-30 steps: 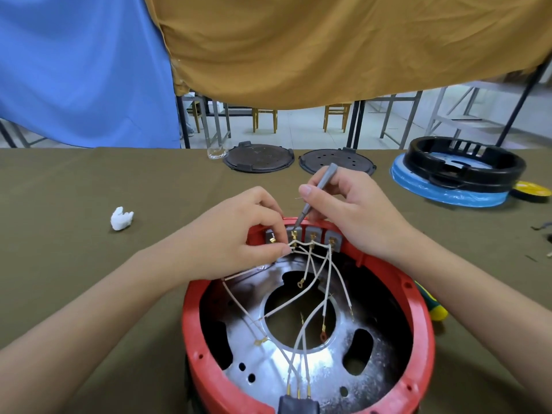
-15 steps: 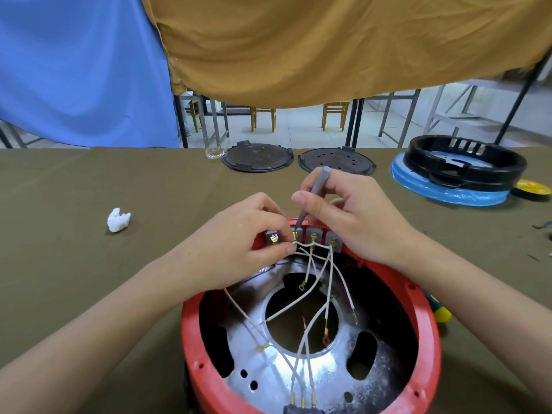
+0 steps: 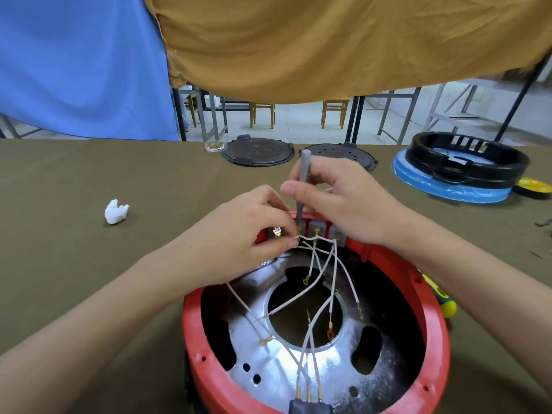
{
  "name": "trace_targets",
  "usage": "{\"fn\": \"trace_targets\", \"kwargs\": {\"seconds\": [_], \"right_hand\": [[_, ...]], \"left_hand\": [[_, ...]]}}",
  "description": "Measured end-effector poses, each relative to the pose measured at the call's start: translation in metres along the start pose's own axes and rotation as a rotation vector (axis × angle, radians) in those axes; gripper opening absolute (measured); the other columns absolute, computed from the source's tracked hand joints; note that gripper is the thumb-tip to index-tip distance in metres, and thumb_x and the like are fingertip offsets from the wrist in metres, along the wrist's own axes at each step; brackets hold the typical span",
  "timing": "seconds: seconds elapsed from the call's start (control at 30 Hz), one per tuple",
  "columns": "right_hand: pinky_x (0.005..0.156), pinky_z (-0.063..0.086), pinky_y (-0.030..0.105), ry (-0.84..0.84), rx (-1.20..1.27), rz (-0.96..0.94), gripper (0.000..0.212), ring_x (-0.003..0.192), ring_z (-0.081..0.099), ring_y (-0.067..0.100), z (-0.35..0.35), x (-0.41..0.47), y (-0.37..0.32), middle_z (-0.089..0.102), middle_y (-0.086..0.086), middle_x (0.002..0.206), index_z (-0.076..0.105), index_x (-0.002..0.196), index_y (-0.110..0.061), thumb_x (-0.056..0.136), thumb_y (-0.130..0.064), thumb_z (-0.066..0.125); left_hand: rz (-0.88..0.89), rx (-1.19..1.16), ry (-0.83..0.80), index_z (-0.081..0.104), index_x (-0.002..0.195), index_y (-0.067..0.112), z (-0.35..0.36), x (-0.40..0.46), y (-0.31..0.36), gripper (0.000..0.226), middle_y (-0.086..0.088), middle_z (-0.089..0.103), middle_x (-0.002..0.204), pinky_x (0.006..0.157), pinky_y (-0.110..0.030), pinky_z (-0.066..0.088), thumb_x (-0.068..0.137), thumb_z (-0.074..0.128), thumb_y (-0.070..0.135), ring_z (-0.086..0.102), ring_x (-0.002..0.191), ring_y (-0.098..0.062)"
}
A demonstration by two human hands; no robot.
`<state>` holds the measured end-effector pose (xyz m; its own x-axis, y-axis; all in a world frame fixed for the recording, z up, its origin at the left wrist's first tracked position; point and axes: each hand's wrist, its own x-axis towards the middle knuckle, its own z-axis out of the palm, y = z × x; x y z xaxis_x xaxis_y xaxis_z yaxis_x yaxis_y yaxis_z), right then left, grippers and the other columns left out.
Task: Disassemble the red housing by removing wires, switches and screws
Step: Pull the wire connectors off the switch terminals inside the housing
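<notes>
**Screwdriver at the switch row of the red housing**

An olive-green cloth (image 3: 74, 180) covers the table across the whole lower part of the frame. Behind it, in the upper left, hangs a blue sheet (image 3: 77, 61); a mustard-brown sheet (image 3: 328, 40) fills the upper centre and right. Below their hems a pale tiled floor shows, with wooden chairs (image 3: 334, 110) and metal table legs.

The red housing (image 3: 442, 348) sits at lower centre, its round opening facing up. Inside it lies a shiny metal plate (image 3: 268, 363) with a large central hole, and white wires (image 3: 313, 258) fan across it from a row of grey switches (image 3: 316, 231) on the far rim down to a dark plug block (image 3: 309, 407) at the near rim. Several wire ends with ring terminals hang loose over the hole.

The left hand (image 3: 236, 237) pinches a wire end between thumb and forefinger at the switch row. The right hand (image 3: 343, 201) grips a grey screwdriver (image 3: 304, 177) held nearly upright, its tip down at the leftmost switches.

On the cloth at left lies a crumpled white tissue (image 3: 116, 211). Along the far edge sit two dark round lids (image 3: 258, 150), and at the right a black ring part (image 3: 466, 159) rests on a blue-wrapped disc (image 3: 448, 188). A green-and-yellow tool handle (image 3: 442, 300) pokes out just beside the housing, under the right forearm.
</notes>
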<state>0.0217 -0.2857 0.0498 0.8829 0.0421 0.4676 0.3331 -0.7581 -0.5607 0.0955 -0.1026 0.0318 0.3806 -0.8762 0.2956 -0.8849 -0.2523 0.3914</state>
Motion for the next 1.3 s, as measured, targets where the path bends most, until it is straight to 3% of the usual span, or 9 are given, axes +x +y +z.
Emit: {"fn": "trace_targets", "kwargs": {"seconds": [0.1,0.2,0.3,0.5,0.67,0.83,0.97,1.1,1.3], "right_hand": [[0.06,0.045,0.025,-0.001,0.098,0.068,0.023,0.058,0.046,0.006,0.007,0.009,0.003,0.05,-0.004,0.066,0.057,0.081,-0.015,0.1,-0.028,0.058],[0.061,0.048,0.02,-0.004,0.226,0.202,0.03,0.058,0.05,0.005,0.008,0.012,0.011,0.051,-0.005,0.066,0.058,0.085,-0.005,0.1,-0.031,0.058],[0.061,0.046,0.017,-0.004,0.267,0.287,0.027,0.055,0.051,0.002,0.006,0.012,0.013,0.054,-0.008,0.064,0.062,0.085,-0.012,0.1,-0.034,0.058],[0.073,0.052,0.049,0.076,0.042,0.039,0.023,0.072,0.061,0.029,0.007,-0.002,0.0,0.064,0.013,0.077,0.063,0.087,-0.011,0.099,-0.031,0.059],[0.072,0.047,0.019,-0.02,-0.097,-0.083,0.02,0.076,0.06,0.011,-0.004,-0.008,-0.003,0.061,0.003,0.081,0.067,0.088,-0.015,0.095,-0.034,0.064],[0.066,0.052,0.036,-0.024,-0.008,-0.066,0.019,0.07,0.064,0.021,0.0,-0.006,0.001,0.065,0.003,0.078,0.066,0.088,-0.015,0.098,-0.03,0.062],[0.062,0.045,0.026,0.02,0.126,0.04,0.023,0.061,0.052,0.013,0.002,0.0,0.008,0.059,0.01,0.069,0.062,0.084,-0.008,0.098,-0.026,0.061],[0.059,0.045,0.015,0.021,0.27,0.201,0.023,0.057,0.055,0.005,0.002,0.005,0.015,0.06,-0.007,0.061,0.063,0.085,-0.011,0.098,-0.029,0.063],[0.064,0.048,0.022,0.034,0.22,0.203,0.023,0.057,0.059,0.004,0.0,0.001,0.015,0.064,-0.006,0.062,0.063,0.085,-0.016,0.099,-0.033,0.06]], "left_hand": [[0.004,-0.006,0.003,0.073,0.095,0.033,0.0,0.0,0.0,0.021,0.01,0.051,0.112,0.095,-0.038,0.046,0.087,0.057,0.045,0.054,0.105,-0.006],[-0.002,0.013,-0.007,0.072,0.094,0.034,-0.001,-0.001,0.001,0.026,0.012,0.05,0.112,0.094,-0.037,0.046,0.086,0.052,0.05,0.054,0.104,-0.005],[-0.007,0.014,-0.002,0.072,0.094,0.034,0.0,0.0,0.0,0.024,0.013,0.05,0.113,0.093,-0.036,0.046,0.087,0.053,0.049,0.055,0.103,-0.004],[-0.002,-0.012,0.013,0.073,0.096,0.035,0.0,0.0,-0.001,0.022,0.013,0.052,0.112,0.095,-0.037,0.046,0.086,0.058,0.048,0.055,0.104,-0.003],[-0.007,-0.012,0.012,0.073,0.096,0.035,-0.001,-0.001,-0.001,0.019,0.013,0.051,0.107,0.093,-0.037,0.046,0.087,0.061,0.045,0.056,0.1,-0.005],[-0.018,-0.014,0.013,0.075,0.095,0.035,-0.002,-0.002,0.001,0.028,0.014,0.051,0.107,0.093,-0.035,0.046,0.082,0.056,0.051,0.055,0.099,-0.003],[-0.024,-0.007,0.009,0.075,0.094,0.035,-0.002,-0.002,0.001,0.024,0.015,0.052,0.113,0.096,-0.032,0.045,0.083,0.058,0.049,0.055,0.101,0.0],[-0.03,-0.01,0.009,0.075,0.094,0.037,-0.002,-0.002,0.0,0.023,0.016,0.053,0.115,0.096,-0.03,0.044,0.084,0.058,0.05,0.055,0.103,0.0],[-0.029,-0.006,0.01,0.074,0.094,0.038,-0.001,-0.003,-0.001,0.016,0.015,0.053,0.116,0.097,-0.03,0.044,0.087,0.062,0.045,0.054,0.105,0.0]]}}
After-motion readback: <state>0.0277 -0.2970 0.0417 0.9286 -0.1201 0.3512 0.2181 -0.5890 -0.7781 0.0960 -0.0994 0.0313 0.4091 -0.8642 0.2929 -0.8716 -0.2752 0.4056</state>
